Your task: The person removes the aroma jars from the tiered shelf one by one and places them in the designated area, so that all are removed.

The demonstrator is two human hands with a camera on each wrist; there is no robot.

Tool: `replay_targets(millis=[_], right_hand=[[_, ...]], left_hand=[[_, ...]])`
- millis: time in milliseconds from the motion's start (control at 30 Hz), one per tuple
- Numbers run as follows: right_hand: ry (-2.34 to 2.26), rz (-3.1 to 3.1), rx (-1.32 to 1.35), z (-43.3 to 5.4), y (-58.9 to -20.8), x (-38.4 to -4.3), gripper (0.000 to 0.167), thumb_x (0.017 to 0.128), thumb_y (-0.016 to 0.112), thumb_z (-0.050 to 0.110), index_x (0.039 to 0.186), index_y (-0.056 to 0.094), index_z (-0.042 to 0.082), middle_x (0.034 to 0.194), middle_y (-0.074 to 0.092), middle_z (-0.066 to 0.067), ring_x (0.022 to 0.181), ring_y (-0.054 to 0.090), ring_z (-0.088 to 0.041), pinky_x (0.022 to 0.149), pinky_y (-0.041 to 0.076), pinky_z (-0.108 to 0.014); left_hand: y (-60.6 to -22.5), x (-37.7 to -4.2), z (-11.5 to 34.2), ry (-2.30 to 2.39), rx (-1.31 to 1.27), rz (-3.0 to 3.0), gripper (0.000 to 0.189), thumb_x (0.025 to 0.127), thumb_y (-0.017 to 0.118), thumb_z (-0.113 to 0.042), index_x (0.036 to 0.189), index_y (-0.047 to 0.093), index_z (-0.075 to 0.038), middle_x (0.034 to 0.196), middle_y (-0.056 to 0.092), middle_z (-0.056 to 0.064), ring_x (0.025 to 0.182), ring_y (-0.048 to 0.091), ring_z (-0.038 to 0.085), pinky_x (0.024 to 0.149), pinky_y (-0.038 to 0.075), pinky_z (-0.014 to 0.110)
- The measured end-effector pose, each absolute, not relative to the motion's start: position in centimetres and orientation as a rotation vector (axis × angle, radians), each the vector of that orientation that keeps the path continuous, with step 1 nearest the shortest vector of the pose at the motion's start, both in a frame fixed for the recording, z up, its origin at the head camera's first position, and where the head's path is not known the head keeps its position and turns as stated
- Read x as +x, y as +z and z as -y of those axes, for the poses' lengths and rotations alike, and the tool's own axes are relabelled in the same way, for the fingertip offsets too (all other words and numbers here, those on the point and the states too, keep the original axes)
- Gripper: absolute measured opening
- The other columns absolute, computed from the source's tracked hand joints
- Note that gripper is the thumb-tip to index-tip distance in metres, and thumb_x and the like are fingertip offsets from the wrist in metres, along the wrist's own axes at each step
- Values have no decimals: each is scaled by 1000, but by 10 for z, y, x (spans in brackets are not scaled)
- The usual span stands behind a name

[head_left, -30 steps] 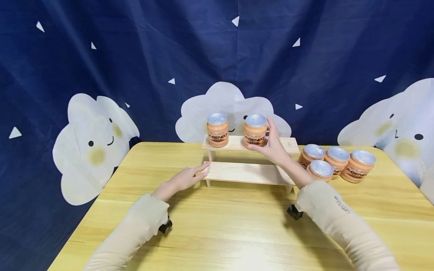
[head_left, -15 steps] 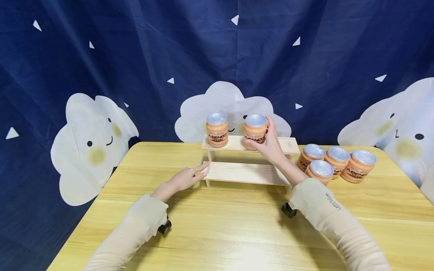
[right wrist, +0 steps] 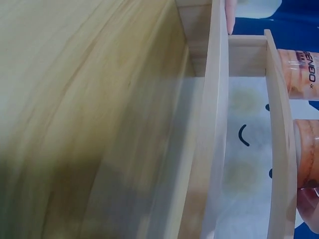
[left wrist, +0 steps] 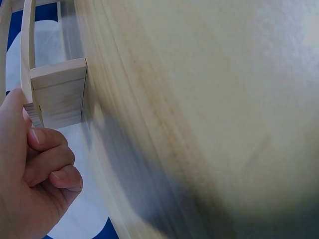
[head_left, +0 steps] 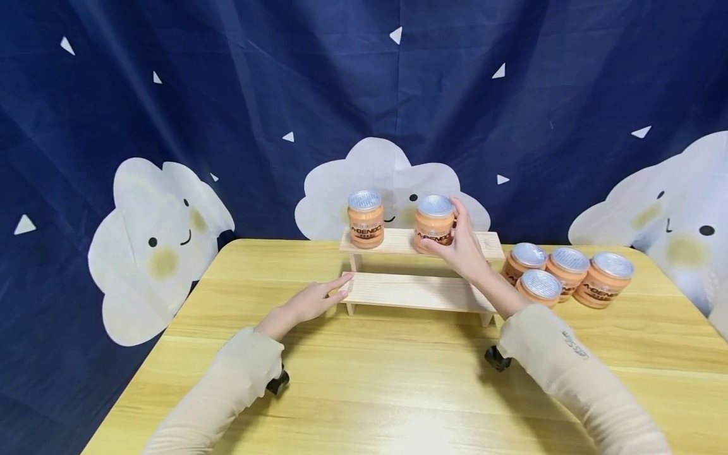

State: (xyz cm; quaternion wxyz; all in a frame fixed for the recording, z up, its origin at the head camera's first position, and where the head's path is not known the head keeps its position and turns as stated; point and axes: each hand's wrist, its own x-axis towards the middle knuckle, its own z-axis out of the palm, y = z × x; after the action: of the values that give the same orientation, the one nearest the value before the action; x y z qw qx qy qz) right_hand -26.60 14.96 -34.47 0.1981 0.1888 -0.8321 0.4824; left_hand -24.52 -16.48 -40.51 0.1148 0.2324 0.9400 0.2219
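Right fingers [head_left: 464, 224]: pinching jar [head_left: 433, 224] (upright) at upper shelf [head_left: 399, 240] | Left fingers [head_left: 335, 282]: pinching lower shelf's [head_left: 409, 291] end

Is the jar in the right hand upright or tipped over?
Upright: in the head view, the jar has its silver top facing up and its base toward the upper shelf, with the right hand gripping it.

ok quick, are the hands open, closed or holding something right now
Left hand: closed, pinching the left end of the wooden rack at its lower shelf.
Right hand: closed, holding an orange jar at the upper shelf.
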Motion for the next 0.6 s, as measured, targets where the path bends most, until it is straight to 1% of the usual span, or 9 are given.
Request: replay_targets(millis=[33,100,167,200,267,333,400,500,600], right_hand=[[1345,2325,530,-152,-345,-265,93,73,76,8,142,13,3,131,38,-25,111,43,-37,89,37,-51],[1348,2313,542,-159,-345,-262,93,72,76,4,141,14,2,128,40,-25,107,45,-37,86,39,-49],[1342,2305,556,-167,-344,-258,93,71,76,1,141,14,2,128,40,-26,105,47,-38,82,41,-45],[1324,2312,551,-171,-344,-256,93,71,76,1,140,14,2,127,40,-25,104,47,-37,80,42,-40],[1303,2319,539,-180,-343,-250,93,71,76,1,140,14,2,126,41,-24,101,49,-33,75,44,-28],[1287,2327,521,-190,-343,-244,93,71,76,0,141,13,3,124,41,-24,98,48,-26,69,42,-17],[1287,2335,497,-199,-343,-237,93,72,75,0,141,12,3,122,42,-23,96,47,-18,66,40,-9],[1311,2334,472,-212,-343,-227,93,73,73,-2,141,10,3,121,40,-21,94,43,-10,67,39,-7],[1282,2338,447,-225,-344,-218,93,72,73,-3,141,10,3,120,39,-19,93,42,-7,68,39,-6]], left_hand=[[-405,-245,164,646,677,-2757,54,95,35,-50,145,22,-33,71,54,4,44,25,11,81,38,36],[-405,-245,163,642,681,-2765,54,95,36,-49,145,23,-33,98,63,9,47,31,12,82,38,36],[-405,-246,163,643,686,-2772,54,95,36,-49,145,23,-33,123,57,9,53,38,13,83,39,36],[-405,-246,163,647,688,-2773,54,95,36,-49,145,24,-33,130,52,8,54,39,13,83,39,37],[-404,-246,163,646,686,-2772,54,95,36,-49,145,23,-33,125,56,9,53,38,13,83,39,37],[-404,-246,164,651,684,-2768,54,95,35,-50,145,22,-33,102,62,9,50,34,12,82,38,36],[-405,-246,164,645,683,-2768,54,95,34,-50,145,22,-34,82,58,8,47,30,12,81,38,35],[-406,-245,166,635,699,-2777,54,95,34,-50,145,22,-32,89,61,12,48,33,12,82,39,36],[-407,-244,166,637,704,-2783,54,96,35,-49,145,23,-32,116,60,14,50,37,12,82,39,37]])
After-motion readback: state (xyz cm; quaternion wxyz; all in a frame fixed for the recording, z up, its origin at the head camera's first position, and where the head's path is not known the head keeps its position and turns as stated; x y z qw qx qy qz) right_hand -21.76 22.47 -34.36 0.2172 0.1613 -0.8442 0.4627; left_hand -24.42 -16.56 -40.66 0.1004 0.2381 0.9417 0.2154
